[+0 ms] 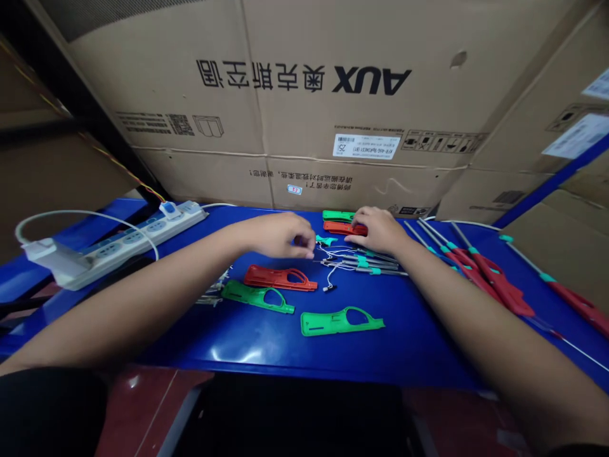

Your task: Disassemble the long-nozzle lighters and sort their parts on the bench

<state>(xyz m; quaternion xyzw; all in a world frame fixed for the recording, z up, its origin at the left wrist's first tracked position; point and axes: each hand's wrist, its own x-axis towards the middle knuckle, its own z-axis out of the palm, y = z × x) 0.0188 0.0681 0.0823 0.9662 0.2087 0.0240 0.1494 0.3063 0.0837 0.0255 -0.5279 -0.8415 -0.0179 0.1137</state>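
Observation:
My left hand [288, 235] hovers over the table's middle, its fingers curled and the tips nearly meeting; anything between them is too small to make out. A small teal trigger piece [326, 240] lies just right of its fingertips. At the back, my right hand [379, 228] has thumb and fingers around the end of a red lighter shell half [337, 227]. Behind that shell lies a green shell half [337, 216]. Between my arms are metal lighter tubes [375, 263] with white wires. Nearer me lie another red shell half [280, 278] and two green ones [259, 296] [341, 322].
A white power strip [136, 241] with a plugged-in adapter [54, 257] lies at left. Red long-necked lighters [499, 282] lie at right, partly behind my right forearm. A large cardboard box [295, 127] walls off the back of the blue table [228, 346].

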